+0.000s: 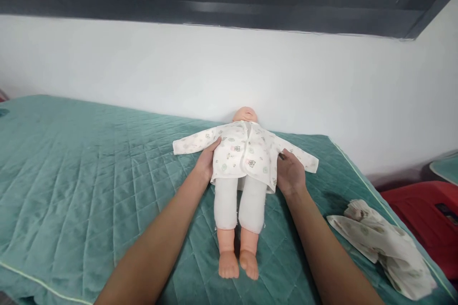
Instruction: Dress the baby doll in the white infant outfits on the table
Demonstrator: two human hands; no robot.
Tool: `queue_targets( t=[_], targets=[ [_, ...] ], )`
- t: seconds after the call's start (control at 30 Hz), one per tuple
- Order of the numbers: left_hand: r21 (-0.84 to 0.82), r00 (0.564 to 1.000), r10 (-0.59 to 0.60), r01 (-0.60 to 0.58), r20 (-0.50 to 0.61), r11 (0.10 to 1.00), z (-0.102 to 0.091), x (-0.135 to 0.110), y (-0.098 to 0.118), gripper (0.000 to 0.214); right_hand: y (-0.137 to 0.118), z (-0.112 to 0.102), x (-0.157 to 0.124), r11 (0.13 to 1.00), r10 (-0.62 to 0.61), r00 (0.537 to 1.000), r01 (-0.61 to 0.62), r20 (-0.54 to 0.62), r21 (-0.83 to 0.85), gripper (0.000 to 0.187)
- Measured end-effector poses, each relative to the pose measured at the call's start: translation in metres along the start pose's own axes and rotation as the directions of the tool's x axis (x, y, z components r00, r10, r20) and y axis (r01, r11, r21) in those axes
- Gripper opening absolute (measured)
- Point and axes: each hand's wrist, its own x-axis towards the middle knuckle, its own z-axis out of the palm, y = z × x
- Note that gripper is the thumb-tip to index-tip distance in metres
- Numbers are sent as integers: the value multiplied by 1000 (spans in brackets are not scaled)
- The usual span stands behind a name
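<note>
A baby doll [239,209] lies on its back on the green quilted bed [89,176], head toward the wall. It wears a white printed shirt [243,152] with both sleeves spread out. My left hand [206,162] rests against the shirt's left side under the sleeve, fingers curled on the fabric. My right hand [290,172] presses the shirt's right side, fingers closed on the cloth edge. The doll's legs are white cloth with bare plastic feet.
A crumpled white printed garment [382,243] lies on the bed at the right edge. A red object [425,214] stands beside the bed on the right. The white wall and a dark window frame run behind the doll's head.
</note>
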Motion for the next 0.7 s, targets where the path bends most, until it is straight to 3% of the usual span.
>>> queue_targets(
  t=[0.17, 0.4, 0.5, 0.6, 0.7],
  targets=[
    [-74, 993, 114, -115, -26, 991, -13, 1, 16, 49, -6, -14, 7, 998, -46, 998, 47, -31, 39, 10],
    [-141, 937, 258, -296, -237, 945, -37, -2, 45, 31, -18, -25, 7, 995, -98, 994, 97, -42, -13, 3],
    [-129, 890, 329, -384, -317, 914, -44, -2, 51, 22, -26, -27, 6, 995, -100, 993, 98, -63, -24, 5],
    [-99, 836, 394, -460, -381, 882, -51, -2, 59, 16, -33, -29, 6, 996, -87, 981, 86, -176, -12, 12],
    [49, 725, 523, -564, -447, 824, -61, -3, 67, 16, -41, -34, 6, 991, -121, 940, 132, -320, 13, 20]
  ],
)
